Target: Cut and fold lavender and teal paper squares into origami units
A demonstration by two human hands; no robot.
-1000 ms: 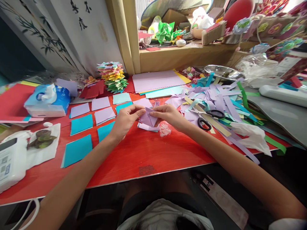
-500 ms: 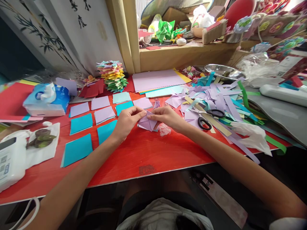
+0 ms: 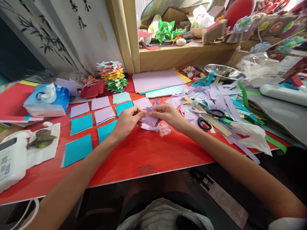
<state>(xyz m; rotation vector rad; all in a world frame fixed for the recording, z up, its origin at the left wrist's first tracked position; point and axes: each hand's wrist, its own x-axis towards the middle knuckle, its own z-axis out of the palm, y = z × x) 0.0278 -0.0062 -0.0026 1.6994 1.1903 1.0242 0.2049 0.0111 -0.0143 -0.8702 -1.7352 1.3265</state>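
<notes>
Fingers (image 3: 141,114) pinching | folded paper (image 3: 149,118): lilac, creased, pointed

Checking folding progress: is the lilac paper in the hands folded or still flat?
Folded. The lilac paper, pinched between left hand and right hand, shows angled creases and pointed flaps.

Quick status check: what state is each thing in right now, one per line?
lilac paper: partly folded, pinched between both hands
left hand: gripping the paper's left edge
right hand: gripping its right edge
scissors: lying shut among paper strips
tissue pack: open, a tissue sticking out
</notes>
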